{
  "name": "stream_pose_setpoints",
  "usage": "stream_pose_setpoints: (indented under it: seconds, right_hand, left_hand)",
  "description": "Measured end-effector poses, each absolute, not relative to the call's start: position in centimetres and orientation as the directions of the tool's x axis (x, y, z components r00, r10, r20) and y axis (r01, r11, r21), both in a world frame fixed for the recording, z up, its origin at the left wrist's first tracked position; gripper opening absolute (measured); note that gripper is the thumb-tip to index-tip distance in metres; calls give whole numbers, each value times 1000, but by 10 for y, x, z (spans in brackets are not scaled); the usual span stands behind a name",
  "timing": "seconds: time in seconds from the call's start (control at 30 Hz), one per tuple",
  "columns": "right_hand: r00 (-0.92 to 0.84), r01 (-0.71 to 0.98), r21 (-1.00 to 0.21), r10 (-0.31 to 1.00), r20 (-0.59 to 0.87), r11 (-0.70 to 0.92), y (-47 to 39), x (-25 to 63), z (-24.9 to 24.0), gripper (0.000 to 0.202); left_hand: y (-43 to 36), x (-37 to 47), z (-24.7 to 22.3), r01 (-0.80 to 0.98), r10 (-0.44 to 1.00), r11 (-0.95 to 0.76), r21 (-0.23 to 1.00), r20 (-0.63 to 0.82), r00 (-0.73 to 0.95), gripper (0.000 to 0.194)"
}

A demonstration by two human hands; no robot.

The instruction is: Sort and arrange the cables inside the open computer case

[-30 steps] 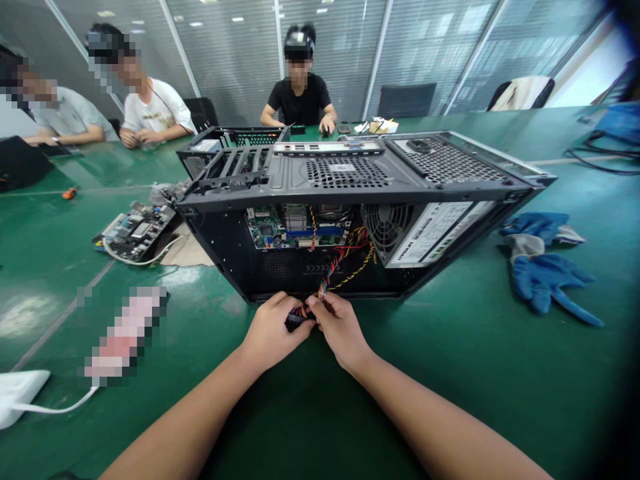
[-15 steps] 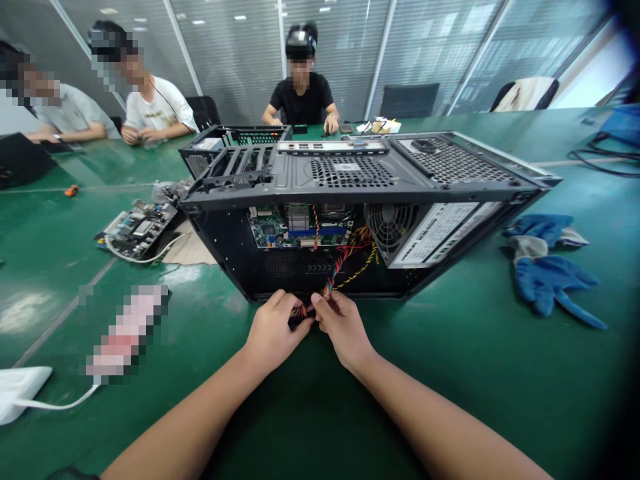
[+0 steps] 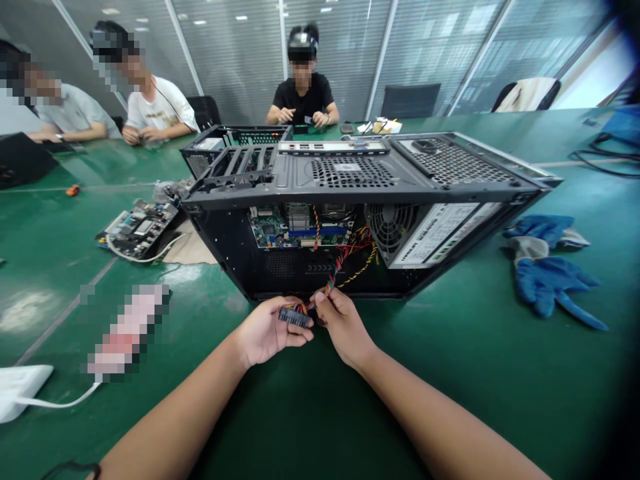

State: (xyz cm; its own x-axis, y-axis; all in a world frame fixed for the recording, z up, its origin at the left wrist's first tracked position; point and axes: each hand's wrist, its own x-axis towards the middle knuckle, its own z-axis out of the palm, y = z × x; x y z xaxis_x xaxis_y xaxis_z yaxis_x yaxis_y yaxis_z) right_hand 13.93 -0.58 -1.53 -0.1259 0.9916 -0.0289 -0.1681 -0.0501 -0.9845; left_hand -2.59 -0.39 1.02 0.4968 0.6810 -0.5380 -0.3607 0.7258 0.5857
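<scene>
L hand [image 3: 270,333] palm up, fingers [image 3: 299,339] part-curled, R hand [image 3: 345,330] in pinch grip

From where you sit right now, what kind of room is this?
Probably a meeting room or classroom used as an electronics workshop: a long green table, an open computer case and a loose circuit board on it, with people seated around.

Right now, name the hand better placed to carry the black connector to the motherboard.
Left, I'd judge. The black connector already rests on the fingers of the left hand, while the right hand pinches the colored wires beside it. The motherboard sits inside the case.
</scene>
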Motion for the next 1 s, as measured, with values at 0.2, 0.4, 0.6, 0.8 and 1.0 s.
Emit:
stream_pose_setpoints:
  seconds: [0.2, 0.4, 0.6, 0.8, 1.0]
  right_hand:
    - [-230, -310, -938, 969, -86, -157, -7, 139, -8, 33]
    - [-232, -313, -941, 971, -54, -127, -6, 139, -9, 31]
    - [-203, -271, -958, 978, -42, -97, -4, 140, -15, 32]
    - [-163, -243, -966, 986, -44, -84, -3, 139, -19, 35]
    - [-150, -320, -934, 982, -115, -159, -2, 137, -18, 35]
  left_hand:
    - [-8, -21, 11, -391, 521, 852, 348, -503, 689, 40]
    - [-11, -19, 12, -402, 537, 843, 357, -509, 673, 32]
    - [-10, -21, 12, -342, 590, 793, 504, -493, 639, 27]
    - [-8, -18, 13, -183, 724, 619, 764, -465, 509, 32]
    - [-8, -13, 21, 159, 849, 302, 940, -341, 405, 35]
